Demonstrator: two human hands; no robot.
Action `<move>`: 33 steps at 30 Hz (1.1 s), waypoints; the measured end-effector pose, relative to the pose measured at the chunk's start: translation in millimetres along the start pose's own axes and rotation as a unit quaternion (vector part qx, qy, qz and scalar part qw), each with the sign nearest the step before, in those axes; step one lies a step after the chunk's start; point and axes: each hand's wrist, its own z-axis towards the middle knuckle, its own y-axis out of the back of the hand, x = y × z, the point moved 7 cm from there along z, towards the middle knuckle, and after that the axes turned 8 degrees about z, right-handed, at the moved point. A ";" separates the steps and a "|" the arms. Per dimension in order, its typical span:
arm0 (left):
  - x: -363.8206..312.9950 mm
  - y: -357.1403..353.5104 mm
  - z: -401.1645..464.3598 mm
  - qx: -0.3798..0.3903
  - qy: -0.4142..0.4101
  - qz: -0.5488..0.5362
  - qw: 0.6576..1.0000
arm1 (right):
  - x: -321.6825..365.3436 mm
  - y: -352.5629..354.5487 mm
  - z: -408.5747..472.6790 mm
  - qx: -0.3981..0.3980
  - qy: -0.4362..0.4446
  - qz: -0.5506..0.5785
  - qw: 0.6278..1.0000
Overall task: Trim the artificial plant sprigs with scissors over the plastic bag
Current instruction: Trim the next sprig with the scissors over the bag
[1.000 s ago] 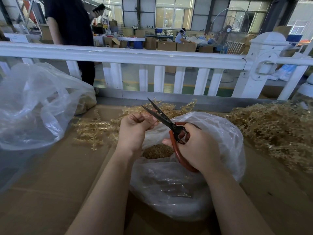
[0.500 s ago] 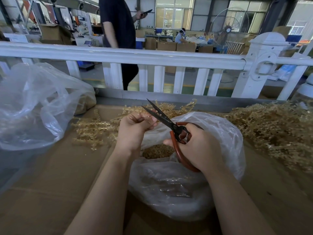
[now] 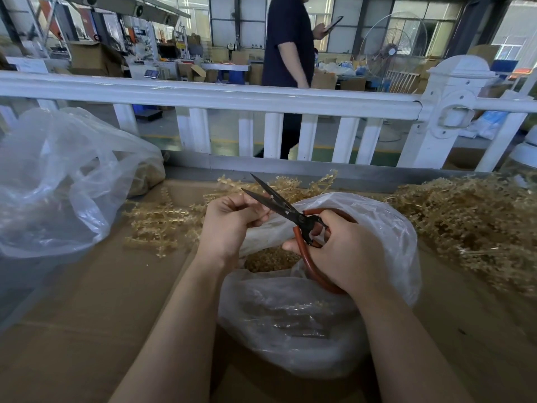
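Whatever the left hand (image 3: 229, 225) pinches is too small and too covered by its curled fingers to make out; only a pale sliver shows at the fingertips, right against the lower blade. The loops of the scissors (image 3: 286, 212) are mostly buried under the right hand (image 3: 345, 254), so only an arc of red handle shows below the palm. The face of the person (image 3: 287, 48) walking behind the fence is cut off by the top edge.

The right hand grips the red handles, fingers wrapped through them, with the dark blades spread apart and pointing up and to the left. The left hand is clenched just beside the blades, over the mouth of the plastic bag (image 3: 305, 321).

That bag sits between the forearms and holds a heap of golden clippings (image 3: 271, 258). Loose sprigs (image 3: 162, 225) lie behind the left hand, and a big pile of sprigs (image 3: 470, 225) spreads at the right. A second plastic bag (image 3: 58, 184) slumps at the left. All of this rests on brown cardboard (image 3: 87, 315). Behind runs a white fence (image 3: 220, 97), then a workshop with boxes and a standing fan (image 3: 390, 50).
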 end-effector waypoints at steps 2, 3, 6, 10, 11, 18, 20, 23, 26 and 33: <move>-0.5 -1.5 -1.0 0.011 -0.001 0.012 1.000 | 0.5 0.7 0.1 -0.006 0.006 -0.005 1.000; -0.6 -2.2 -1.5 0.016 -0.001 0.013 1.000 | 0.5 0.5 0.2 -0.006 0.008 -0.004 1.000; -0.7 -3.6 -1.4 0.032 0.000 0.006 0.999 | 0.2 0.5 0.1 -0.006 0.009 -0.001 1.000; -1.1 -4.4 -1.3 0.045 0.006 -0.005 0.999 | -1.0 -0.9 0.0 -0.001 0.005 -0.008 1.000; -0.8 -4.3 -1.3 0.045 0.008 -0.006 0.999 | -1.2 -1.3 -0.1 0.000 0.004 -0.007 1.000; 1.2 -3.6 -0.1 0.039 0.017 -0.018 0.999 | -0.8 0.1 -1.8 -0.007 0.000 0.000 1.000; 1.1 -3.1 -0.3 0.040 0.009 -0.001 0.999 | 0.5 0.9 -1.8 -0.008 0.004 -0.010 1.000; -0.6 -3.5 -1.4 0.042 -0.012 0.045 0.998 | 2.4 2.4 -2.2 -0.015 0.010 -0.018 1.000; -0.8 -2.9 -2.6 0.039 -0.021 0.066 0.997 | 3.0 2.2 -2.1 -0.013 0.010 -0.022 1.000; 1.0 -2.7 -1.3 0.045 -0.019 0.063 0.997 | 0.1 -1.0 -0.9 -0.002 0.004 -0.007 1.000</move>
